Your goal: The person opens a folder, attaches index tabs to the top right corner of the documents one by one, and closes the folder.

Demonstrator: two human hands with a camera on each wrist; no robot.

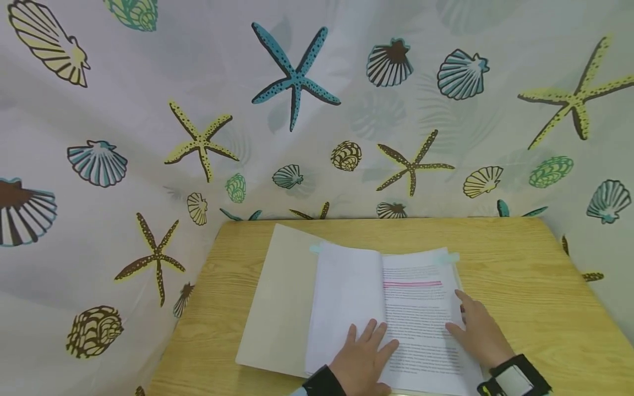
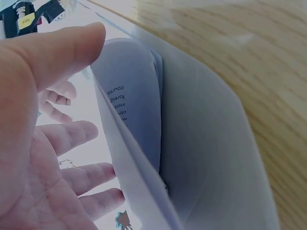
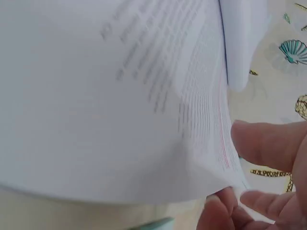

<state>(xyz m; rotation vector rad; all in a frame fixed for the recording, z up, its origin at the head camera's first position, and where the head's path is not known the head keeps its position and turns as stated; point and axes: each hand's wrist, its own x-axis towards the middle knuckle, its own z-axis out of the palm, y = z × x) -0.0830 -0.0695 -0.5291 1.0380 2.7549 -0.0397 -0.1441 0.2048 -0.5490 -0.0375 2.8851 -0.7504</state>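
A stapled-looking sheaf of white printed pages lies open in a cream folder (image 1: 277, 308). Its left page (image 1: 346, 297) is blank; the right page (image 1: 421, 313) carries dense text with pink lines near the top. My left hand (image 1: 360, 360) rests with spread fingers across the lower middle, by the fold. At the right page's outer edge is my right hand (image 1: 480, 330), index finger stretched along the edge and thumb over the margin. In the right wrist view the thumb (image 3: 268, 143) stands apart from the paper, while fingertips (image 3: 218, 213) meet the page's edge.
Pale teal tabs (image 1: 447, 257) stick out at the pages' upper corners. Underneath is a wood-grain table (image 1: 535, 308). A white cloth (image 1: 148, 137) printed with shells and starfish hangs behind and at both sides. A dark wrist strap (image 1: 515, 379) sits on the right wrist.
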